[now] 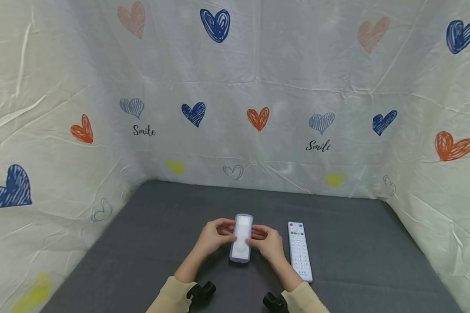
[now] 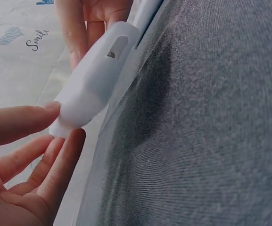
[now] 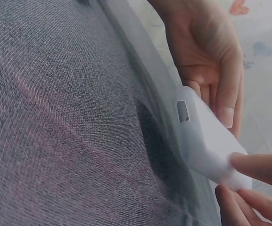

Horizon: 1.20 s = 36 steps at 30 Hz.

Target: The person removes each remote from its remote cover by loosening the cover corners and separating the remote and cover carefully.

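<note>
Both hands hold a white oblong case (image 1: 240,241) with rounded ends and a pale, slightly translucent rim, just above the dark cloth. My left hand (image 1: 215,237) pinches its left edge, thumb on the upper face and fingertips underneath. On the opposite edge, my right hand (image 1: 268,243) pinches it in the same way. A small slot shows in the near end of the case (image 2: 95,77) in the left wrist view, with something dark inside. To the right of my right hand lies a white remote control (image 1: 299,250), its buttons facing up.
Dark grey cloth (image 1: 360,252) covers the table. A pale sheet (image 1: 290,61) printed with hearts and the word "Smile" stands along the back and both sides. Black wrist straps (image 1: 201,293) sit at the cuffs of the cream sleeves (image 1: 171,298).
</note>
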Each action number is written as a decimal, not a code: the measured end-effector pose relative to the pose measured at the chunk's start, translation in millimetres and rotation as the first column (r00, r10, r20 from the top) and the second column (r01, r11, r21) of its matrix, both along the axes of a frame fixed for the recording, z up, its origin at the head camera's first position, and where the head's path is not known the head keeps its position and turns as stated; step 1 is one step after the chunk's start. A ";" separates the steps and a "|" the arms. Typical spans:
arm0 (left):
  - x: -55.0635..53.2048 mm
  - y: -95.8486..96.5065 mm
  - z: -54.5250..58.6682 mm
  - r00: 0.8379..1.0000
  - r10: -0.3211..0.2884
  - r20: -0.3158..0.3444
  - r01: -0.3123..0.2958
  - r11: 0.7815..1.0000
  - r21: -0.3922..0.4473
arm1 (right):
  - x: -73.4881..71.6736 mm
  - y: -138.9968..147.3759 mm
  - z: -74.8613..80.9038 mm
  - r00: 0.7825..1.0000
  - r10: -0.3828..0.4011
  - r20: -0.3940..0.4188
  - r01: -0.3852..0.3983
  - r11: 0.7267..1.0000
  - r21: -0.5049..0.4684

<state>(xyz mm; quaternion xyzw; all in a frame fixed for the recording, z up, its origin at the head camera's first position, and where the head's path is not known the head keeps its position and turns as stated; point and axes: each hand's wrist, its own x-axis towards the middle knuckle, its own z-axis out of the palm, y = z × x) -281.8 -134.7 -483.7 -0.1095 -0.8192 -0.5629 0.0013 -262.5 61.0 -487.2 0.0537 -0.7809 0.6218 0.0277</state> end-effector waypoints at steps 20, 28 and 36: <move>-3.6 1.5 -14.0 0.997 0.020 0.074 -0.012 0.994 -0.106 | -5.9 -2.0 -17.7 0.998 -0.004 0.068 -0.002 0.996 0.088; -3.9 1.4 -15.0 0.994 0.019 0.105 -0.011 0.997 -0.080 | -6.6 -3.1 -19.7 0.997 -0.003 0.072 -0.006 0.993 0.120; -3.0 1.1 -16.1 0.994 0.007 0.110 0.000 0.998 -0.063 | -6.1 -2.5 -21.8 0.998 0.002 0.060 -0.010 0.990 0.139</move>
